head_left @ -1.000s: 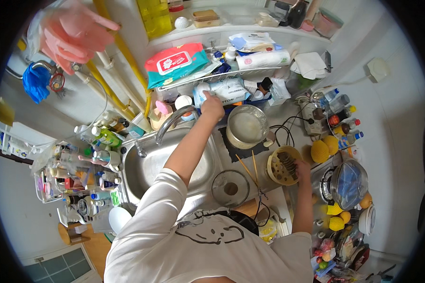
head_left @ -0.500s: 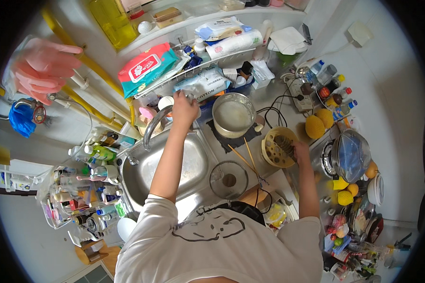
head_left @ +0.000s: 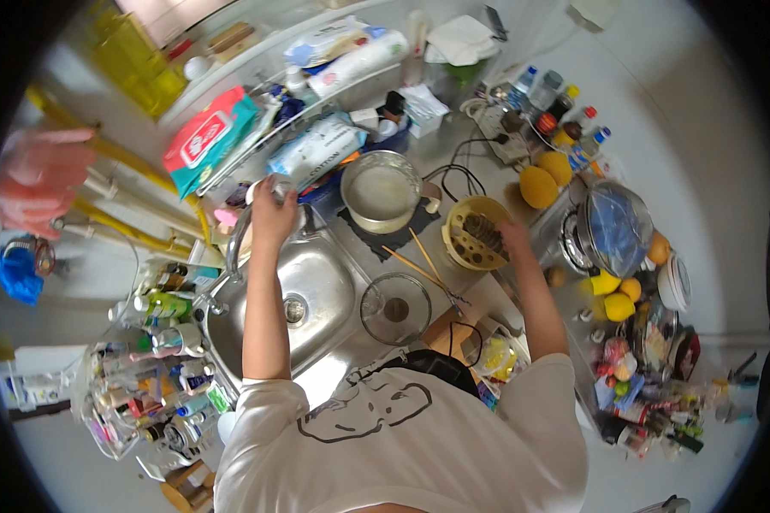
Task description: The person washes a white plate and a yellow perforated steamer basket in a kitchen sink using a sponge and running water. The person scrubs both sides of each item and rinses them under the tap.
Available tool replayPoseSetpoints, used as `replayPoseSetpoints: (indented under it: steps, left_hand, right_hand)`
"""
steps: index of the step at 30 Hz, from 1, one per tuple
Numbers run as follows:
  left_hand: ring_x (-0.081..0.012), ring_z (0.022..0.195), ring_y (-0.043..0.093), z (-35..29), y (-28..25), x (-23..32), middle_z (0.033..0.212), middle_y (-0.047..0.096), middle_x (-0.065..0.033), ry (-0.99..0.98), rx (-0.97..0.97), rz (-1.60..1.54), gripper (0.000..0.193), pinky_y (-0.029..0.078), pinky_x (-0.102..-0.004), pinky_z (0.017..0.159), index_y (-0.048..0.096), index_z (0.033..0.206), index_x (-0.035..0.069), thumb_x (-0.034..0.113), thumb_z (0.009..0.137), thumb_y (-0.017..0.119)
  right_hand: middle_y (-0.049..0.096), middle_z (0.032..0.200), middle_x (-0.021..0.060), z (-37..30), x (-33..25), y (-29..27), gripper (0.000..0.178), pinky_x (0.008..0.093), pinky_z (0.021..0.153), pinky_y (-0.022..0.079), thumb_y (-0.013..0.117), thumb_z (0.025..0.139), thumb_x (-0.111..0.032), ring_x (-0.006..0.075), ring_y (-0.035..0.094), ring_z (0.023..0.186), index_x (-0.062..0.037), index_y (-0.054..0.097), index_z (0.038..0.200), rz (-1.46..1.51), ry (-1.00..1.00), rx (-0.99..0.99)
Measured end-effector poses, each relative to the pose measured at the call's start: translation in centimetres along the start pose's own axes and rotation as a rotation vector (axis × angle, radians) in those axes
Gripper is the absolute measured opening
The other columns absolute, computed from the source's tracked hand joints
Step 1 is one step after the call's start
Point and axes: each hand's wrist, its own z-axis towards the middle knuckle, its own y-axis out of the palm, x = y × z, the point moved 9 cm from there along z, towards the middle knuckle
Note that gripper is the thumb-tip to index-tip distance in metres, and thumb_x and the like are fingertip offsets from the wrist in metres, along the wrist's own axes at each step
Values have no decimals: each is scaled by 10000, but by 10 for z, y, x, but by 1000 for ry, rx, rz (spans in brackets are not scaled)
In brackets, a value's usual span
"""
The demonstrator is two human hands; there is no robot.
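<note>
Left hand (head_left: pixel 274 221): fingers curled around a blurred clear object (head_left: pixel 283 185) beside the tap (head_left: pixel 234 250). Right hand (head_left: pixel 515 241): fingers at the rim of the yellow bowl (head_left: pixel 470 211) on the worktop (head_left: pixel 441 156); closure cannot be determined.

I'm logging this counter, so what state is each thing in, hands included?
Tap, no stream visible
Sink, no standing water visible
Pot, uncovered, whitish inside
Yellow bowl, mouth up, dark ridged thing inside
Glass lid, lying flat, off the pot
Chopsticks, lying down, spread at one end
Left hand, near the tap, grip unclear
Right hand, at the bowl's edge, blurred
</note>
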Motion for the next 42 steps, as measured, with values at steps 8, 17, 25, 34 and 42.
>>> replayPoseSetpoints:
  steps: [8,17,25,34,42]
  left_hand:
    - [-370,1050,492,-12,4,-7,1169,467,-239,-50,-67,-71,511,391,-380,911,459,1163,-62,205,759,620]
    - [-359,1136,438,-12,7,-11,1242,409,-240,-114,-125,-120,554,365,-371,946,419,1202,-76,192,761,617]
    - [-402,1208,346,16,25,-12,1349,248,-270,-99,-78,-107,711,328,-372,988,242,1303,-86,181,756,610]
    - [-405,1120,444,22,104,-55,1390,120,-291,-278,-419,212,683,413,-392,911,273,1291,-77,180,748,597]
    - [-441,943,537,10,85,-37,1328,206,-317,-127,-228,171,510,463,-443,802,426,1197,20,153,743,616]
  right_hand:
    - [405,532,35,22,29,24,134,302,393,265,573,750,-121,134,348,417,-33,506,672,-124,-45,-7]
    - [602,677,155,57,37,27,233,369,557,443,605,738,-188,257,579,603,23,626,836,-741,-242,-64]
    - [602,700,192,2,-75,55,288,392,616,462,632,716,-264,337,587,679,23,611,745,-919,-562,-12]
    - [625,752,178,-13,-85,78,261,402,663,473,603,748,-247,340,598,731,4,642,803,-878,-567,-113]
    - [598,714,151,17,-158,114,214,375,601,454,580,777,-209,308,571,665,3,603,796,-610,-827,-32]
